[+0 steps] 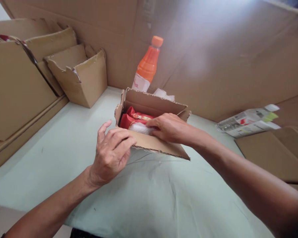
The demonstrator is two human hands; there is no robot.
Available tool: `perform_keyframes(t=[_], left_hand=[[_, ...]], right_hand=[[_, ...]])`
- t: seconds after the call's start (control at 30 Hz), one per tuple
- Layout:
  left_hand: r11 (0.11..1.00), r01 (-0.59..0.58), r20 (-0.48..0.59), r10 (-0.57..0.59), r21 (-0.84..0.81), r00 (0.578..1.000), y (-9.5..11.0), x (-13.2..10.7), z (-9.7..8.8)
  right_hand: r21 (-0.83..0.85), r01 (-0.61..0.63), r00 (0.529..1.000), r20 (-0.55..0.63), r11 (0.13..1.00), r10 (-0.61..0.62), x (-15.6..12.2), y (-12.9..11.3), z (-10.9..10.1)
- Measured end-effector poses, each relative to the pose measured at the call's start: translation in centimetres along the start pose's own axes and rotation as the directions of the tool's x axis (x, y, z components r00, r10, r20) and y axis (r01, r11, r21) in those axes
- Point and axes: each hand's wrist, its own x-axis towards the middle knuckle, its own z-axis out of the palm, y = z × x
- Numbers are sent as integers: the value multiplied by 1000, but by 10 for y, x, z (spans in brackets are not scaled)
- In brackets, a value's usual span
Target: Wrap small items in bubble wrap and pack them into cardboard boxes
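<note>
A small open cardboard box (161, 147) stands on the pale green cloth, its flaps folded outward and their edges torn. Inside lie red packets (129, 119) with printed fronts and a whitish, clear-wrapped packet (140, 128). My left hand (111, 152) has bent fingers on the near left part of the front flap, one finger raised; the thumb is partly hidden. Reaching into the box from the right, my right hand (169, 127) has its fingers closed at the right end of the whitish packet. The fingertips are partly out of sight.
Behind the box stands a bottle (147, 67) with orange contents. Several cardboard boxes (86, 79) line the left side. A clear bottle (248, 119) and a white carton-like item (255, 129) lie at the right, near another cardboard box (270, 152). Tall cardboard panels (213, 66) close off the back.
</note>
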Motion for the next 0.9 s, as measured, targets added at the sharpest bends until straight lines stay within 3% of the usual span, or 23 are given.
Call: perform_keyframes(t=[0.13, 0.2, 0.27, 0.3, 0.33, 0.4, 0.43, 0.47, 0.5, 0.57, 0.6, 0.67, 0.77, 0.83, 0.9], left_hand=[[999, -27, -25, 27, 19, 999, 3, 4, 2], [999, -20, -58, 22, 29, 998, 4, 4, 2], [998, 59, -113, -56, 22, 992, 2, 1, -1], [992, 127, -132, -127, -2, 983, -1, -2, -3], [976, 215, -127, -219, -46, 967, -4, -6, -5], [886, 428, -27, -439, -177, 898, -13, -16, -8], [809, 534, 55, -539, -246, 841, -17, -21, -8], [721, 622, 136, -614, -305, 778, -21, -27, -7], [636, 687, 211, -661, -351, 720, -25, -32, -6], [523, 751, 316, -691, -403, 650, -31, -42, -2], [501, 764, 347, -689, -407, 637, -33, -46, 1], [504, 766, 362, -682, -398, 636, -37, -50, 9], [552, 730, 316, -665, -403, 677, -30, -45, 30], [550, 713, 341, -632, -436, 696, -10, -38, 46], [507, 717, 425, -582, -478, 694, 20, -31, 65]], right_hand=[[4, 13, 1000, 6, 1000, -13, 10, -6, 6], [70, 45, 998, -37, 997, -42, 2, -4, 1], [155, 62, 980, -196, 986, -31, -23, 1, -4], [203, 42, 945, -326, 978, 27, -42, 4, -4], [257, -5, 874, -469, 966, 130, -62, 8, -1], [406, -125, 634, -669, 905, 388, -104, 16, 15], [487, -175, 519, -693, 856, 501, -120, 19, 28], [569, -186, 484, -657, 801, 578, -132, 20, 45], [648, -183, 514, -578, 740, 633, -138, 19, 62], [767, -165, 668, -376, 620, 642, -132, 8, 97], [808, -150, 727, -300, 570, 617, -122, 1, 110], [861, -79, 777, -263, 503, 572, -96, -8, 127], [856, -61, 728, -314, 513, 610, -78, -1, 131], [856, -91, 657, -332, 509, 677, -96, 9, 132], [866, -137, 555, -335, 481, 761, -135, 15, 138]])
